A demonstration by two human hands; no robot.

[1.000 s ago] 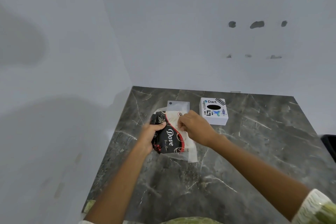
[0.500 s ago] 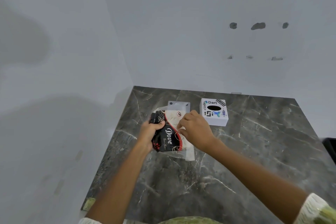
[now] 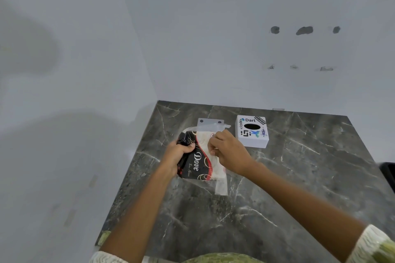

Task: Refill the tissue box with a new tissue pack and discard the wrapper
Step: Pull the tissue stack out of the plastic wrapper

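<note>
A tissue pack point(image 3: 197, 161) in a black, red and cream wrapper marked "Dove" is held just above the dark marble counter point(image 3: 277, 188). My left hand point(image 3: 178, 155) grips its black left end. My right hand point(image 3: 227, 150) pinches the cream right side of the wrapper near the top. Clear plastic flaps stick out at the pack's far end and near end. The white tissue box point(image 3: 252, 131) with stickers and a dark oval slot stands upright to the right of the pack, apart from both hands.
A flat white plate point(image 3: 210, 122) with two dark holes lies on the counter behind the pack. White walls meet at the counter's back left corner. A dark object point(image 3: 389, 175) shows at the right edge.
The left hand has squeezed the pack's black end tighter and tilted it a little. The right hand stays pinched on the wrapper's cream side. The tissue box has not moved.
</note>
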